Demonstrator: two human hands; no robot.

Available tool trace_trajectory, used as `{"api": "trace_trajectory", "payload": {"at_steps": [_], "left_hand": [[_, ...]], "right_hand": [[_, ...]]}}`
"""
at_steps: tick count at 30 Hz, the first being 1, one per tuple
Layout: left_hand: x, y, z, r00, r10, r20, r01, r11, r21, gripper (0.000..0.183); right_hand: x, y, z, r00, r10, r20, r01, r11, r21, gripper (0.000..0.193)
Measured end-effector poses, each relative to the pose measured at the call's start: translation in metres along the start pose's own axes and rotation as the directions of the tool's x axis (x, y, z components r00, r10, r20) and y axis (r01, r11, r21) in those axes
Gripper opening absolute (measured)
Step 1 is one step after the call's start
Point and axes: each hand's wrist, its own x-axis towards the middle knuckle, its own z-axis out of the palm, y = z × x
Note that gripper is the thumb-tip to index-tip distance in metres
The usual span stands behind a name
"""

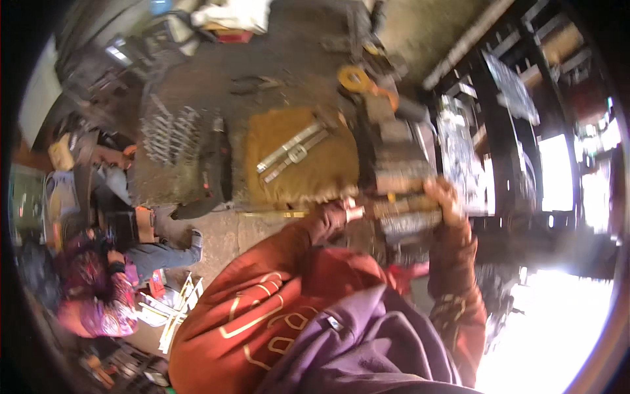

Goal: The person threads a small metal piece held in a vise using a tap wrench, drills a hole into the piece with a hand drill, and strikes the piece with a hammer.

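Head view: At a dark workbench (216, 62), a person in a red-orange top brings both bare hands to a blurred stack of long, narrow pieces (403, 209), some brownish, one greyish. The stack lies between the fingers of the two hands, right of the left fingertips and left of the right ones.

Good handling here would likely mean supporting the stack from both ends, keeping the pieces level, and holding the fingertips clear of the gaps where edges could pinch. A steady, even pressure looks wiser than a quick tug, since the pieces seem loose against one another.

The right hand (449, 202) has its fingers bent over the far right end of the stack, apparently touching; whether they grip a piece cannot be told through the blur. The left hand (338, 213) points its fingers toward the stack's near left end; how far they are parted, and whether they hold anything, cannot be made out.

Just beyond the left fingers lies a tan mat (335, 174) bearing a silver, caliper-like tool (295, 151). Well beyond the right fingers, up and to the left, rests a yellow ring-shaped piece (354, 79).
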Motion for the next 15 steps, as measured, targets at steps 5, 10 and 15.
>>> {"api": "trace_trajectory", "payload": {"at_steps": [5,10,15], "left_hand": [[0.019,-0.020,-0.009,0.999,-0.033,-0.004,0.034,0.990,0.137,0.037],[0.028,-0.017,-0.003,0.999,-0.015,0.048,0.006,0.981,0.193,0.036],[0.029,-0.016,-0.002,0.998,0.008,0.065,-0.022,0.975,0.223,0.036]], "right_hand": [[-0.003,-0.030,0.017,0.978,0.196,0.075,-0.209,0.944,0.257,0.048],[0.003,0.001,0.005,0.992,0.127,-0.022,-0.121,0.976,0.179,0.055],[-0.004,0.002,0.007,0.988,0.135,-0.077,-0.115,0.968,0.222,0.056]]}}
